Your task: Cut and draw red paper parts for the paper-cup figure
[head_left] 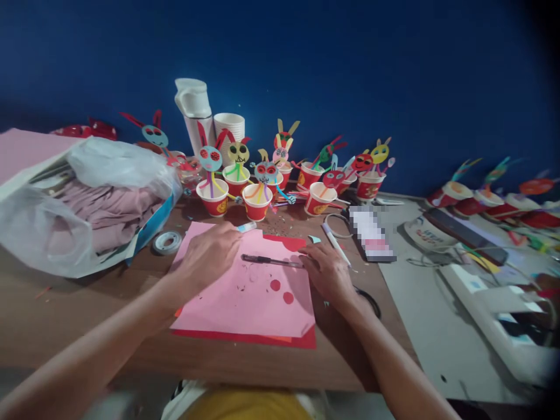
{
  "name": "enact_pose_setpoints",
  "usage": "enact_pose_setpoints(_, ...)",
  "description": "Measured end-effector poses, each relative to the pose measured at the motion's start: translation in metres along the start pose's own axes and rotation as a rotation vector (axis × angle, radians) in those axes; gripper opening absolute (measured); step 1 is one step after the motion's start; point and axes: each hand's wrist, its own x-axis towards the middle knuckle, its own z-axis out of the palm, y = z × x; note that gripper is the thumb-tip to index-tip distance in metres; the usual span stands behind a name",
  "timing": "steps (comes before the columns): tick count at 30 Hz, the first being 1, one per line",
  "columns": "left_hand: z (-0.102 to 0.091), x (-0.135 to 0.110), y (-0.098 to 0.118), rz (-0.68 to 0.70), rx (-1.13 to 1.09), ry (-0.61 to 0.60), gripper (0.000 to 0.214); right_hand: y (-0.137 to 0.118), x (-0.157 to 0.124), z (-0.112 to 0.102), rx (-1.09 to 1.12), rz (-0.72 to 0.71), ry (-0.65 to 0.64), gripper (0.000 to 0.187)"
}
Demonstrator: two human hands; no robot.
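Observation:
My left hand (214,248) rests on the upper left of a pink paper sheet (214,309), its fingers curled in around the near end of a short white tube with a blue label (247,227). Across the sheet lies a black pen (269,260), its right end close to my right hand's fingertips. My right hand (326,271) lies over the sheet's right edge, fingers apart, holding nothing. Two small red paper circles (275,285) and dark scraps are on the sheet. Red paper (301,340) shows beneath it.
Red paper cups (216,205) with paper animal figures stand along the blue wall. At left is a plastic bag (118,157) beside a tape roll (167,242). A white marker (336,245), phone (371,233) and power strip (485,309) lie on the right.

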Motion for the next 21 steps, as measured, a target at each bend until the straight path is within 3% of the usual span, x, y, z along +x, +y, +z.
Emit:
enact_pose_setpoints(3,0.005,0.017,-0.019,-0.123,0.113,-0.002,0.027,-0.003,-0.001,0.000,0.049,-0.014,-0.030,0.016)
enact_pose_setpoints(10,0.034,0.031,-0.033,-0.164,0.162,0.001,0.023,0.000,-0.001,-0.001,0.068,-0.022,-0.046,0.013)
enact_pose_setpoints(21,0.033,0.020,-0.049,-0.205,0.092,0.071,0.030,-0.007,-0.001,0.012,-0.102,-0.076,-0.153,0.014)
